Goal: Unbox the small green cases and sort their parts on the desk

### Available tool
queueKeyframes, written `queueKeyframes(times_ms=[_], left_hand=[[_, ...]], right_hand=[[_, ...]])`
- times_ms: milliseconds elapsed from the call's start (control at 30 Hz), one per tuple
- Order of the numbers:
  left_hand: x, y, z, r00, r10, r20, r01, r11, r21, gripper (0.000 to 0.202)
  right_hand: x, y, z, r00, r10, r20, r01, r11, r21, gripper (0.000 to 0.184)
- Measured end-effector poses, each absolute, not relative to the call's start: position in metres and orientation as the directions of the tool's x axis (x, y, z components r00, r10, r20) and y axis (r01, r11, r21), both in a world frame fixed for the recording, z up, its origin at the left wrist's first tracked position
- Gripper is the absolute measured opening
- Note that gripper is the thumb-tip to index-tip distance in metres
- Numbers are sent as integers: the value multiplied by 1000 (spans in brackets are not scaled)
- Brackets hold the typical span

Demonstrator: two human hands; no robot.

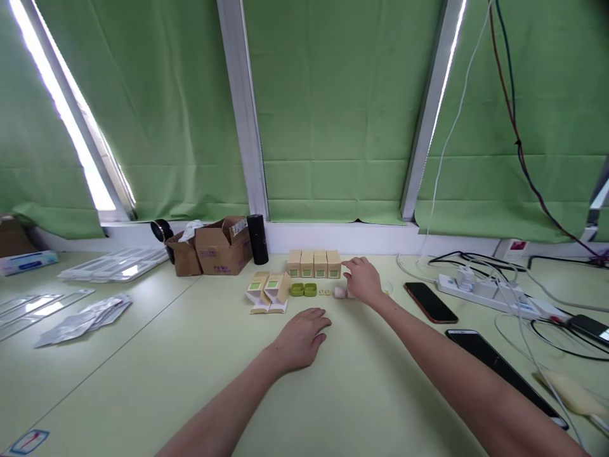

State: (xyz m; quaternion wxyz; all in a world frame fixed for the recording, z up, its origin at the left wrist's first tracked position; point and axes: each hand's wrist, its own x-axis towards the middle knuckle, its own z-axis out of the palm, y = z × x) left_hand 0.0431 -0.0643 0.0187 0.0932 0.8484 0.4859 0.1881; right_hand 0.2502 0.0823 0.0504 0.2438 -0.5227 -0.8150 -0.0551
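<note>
Called for a light touch beside four beige rectangular cardboard boxes (320, 261), with right-hand grip (362, 279) half-curled, contents indiscernible, and left-hand grip (299, 339) loosely open, apparently empty.

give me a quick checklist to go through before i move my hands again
1. Left hand free: ok, palm down, with nothing visible in it.
2. Right hand free: cannot tell, its palm side is hidden; the fingers are close by the rightmost box.
3. Row of four boxes in line: ok, side by side behind the green pieces.
4. Two green pieces in plain view: ok, next to each other.
5. Pale items in full view: not ok, the right hand partly covers them.
6. Nearer-to-hand phone apart from the right hand: ok, it lies off to the right.
</note>
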Motion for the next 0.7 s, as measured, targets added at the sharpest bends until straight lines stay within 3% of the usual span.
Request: queueKeyframes(times_ms=[333,467,700], left_hand=[[45,-63,22,433,879,199,824,-476,308,36],[46,-63,23,434,876,210,820,-480,311,37],[45,-59,20,434,875,215,825,-482,297,36]], right_hand=[[224,127,46,-370,873,319,913,405,-52,68],[222,131,40,-382,882,275,911,410,-49,53],[220,131,41,-387,867,315,897,433,-89,38]])
